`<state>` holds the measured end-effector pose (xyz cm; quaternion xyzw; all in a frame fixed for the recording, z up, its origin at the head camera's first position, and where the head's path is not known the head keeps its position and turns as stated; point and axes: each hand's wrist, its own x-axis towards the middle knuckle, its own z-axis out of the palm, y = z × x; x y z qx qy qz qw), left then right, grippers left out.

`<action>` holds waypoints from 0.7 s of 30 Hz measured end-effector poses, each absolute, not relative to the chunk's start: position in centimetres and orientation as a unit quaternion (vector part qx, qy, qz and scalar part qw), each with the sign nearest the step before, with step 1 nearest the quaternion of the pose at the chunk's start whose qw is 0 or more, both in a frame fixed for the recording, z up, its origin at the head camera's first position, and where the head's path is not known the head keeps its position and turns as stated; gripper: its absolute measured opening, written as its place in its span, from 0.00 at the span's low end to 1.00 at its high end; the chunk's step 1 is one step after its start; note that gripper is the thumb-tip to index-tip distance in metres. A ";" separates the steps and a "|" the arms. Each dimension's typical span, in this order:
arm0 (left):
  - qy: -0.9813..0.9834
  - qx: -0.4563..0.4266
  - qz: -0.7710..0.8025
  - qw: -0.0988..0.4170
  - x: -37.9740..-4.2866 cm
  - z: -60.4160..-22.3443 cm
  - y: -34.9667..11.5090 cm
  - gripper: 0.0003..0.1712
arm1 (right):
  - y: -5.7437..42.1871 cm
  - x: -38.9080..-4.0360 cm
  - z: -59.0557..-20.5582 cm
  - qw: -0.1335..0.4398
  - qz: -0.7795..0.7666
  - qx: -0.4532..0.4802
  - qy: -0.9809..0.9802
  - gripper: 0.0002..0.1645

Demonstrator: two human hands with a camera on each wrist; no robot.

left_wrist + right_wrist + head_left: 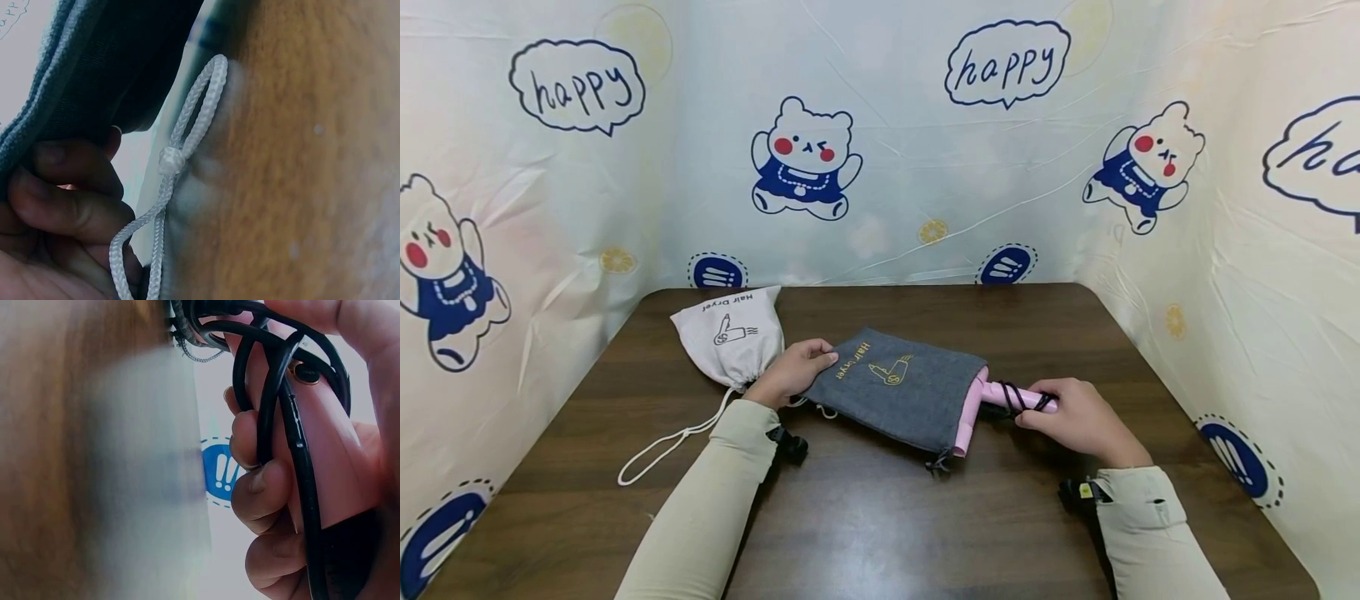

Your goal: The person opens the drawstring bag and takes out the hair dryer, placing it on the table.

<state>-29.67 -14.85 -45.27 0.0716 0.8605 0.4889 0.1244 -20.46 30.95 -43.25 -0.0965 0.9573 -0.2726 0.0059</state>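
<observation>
A grey drawstring bag (917, 400), printed "Hair Dryer" in yellow, lies across the middle in the head view. My left hand (793, 371) pinches its closed left end between thumb and fingers. At the bag's right-hand mouth, the pink hair dryer (970, 412) has its head partly inside, and the rest of that head is hidden by the cloth. Its handle (337, 469) sticks out to the right, wound with a black cord (300, 456). My right hand (1078, 417) grips this handle, with fingers curled round it in the right wrist view.
A white drawstring bag (730, 337), also printed "Hair Dryer", lies behind my left hand. Its white cord (681, 433) trails toward the front left; a knotted white cord loop (209, 106) shows beside my left fingers. Patterned sheeting (895, 192) surrounds the brown table (880, 525).
</observation>
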 end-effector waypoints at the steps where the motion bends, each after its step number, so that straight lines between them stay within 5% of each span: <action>1: 0.859 0.072 0.490 0.126 -29.7 -45.3 -14.9 0.14 | 31.0 -20.5 -43.3 0.006 -0.273 -0.096 0.957 0.22; 21: 0.857 0.077 0.492 0.130 -29.7 -45.3 -15.0 0.14 | 31.6 -20.6 -43.4 -0.006 -0.263 -0.127 0.956 0.18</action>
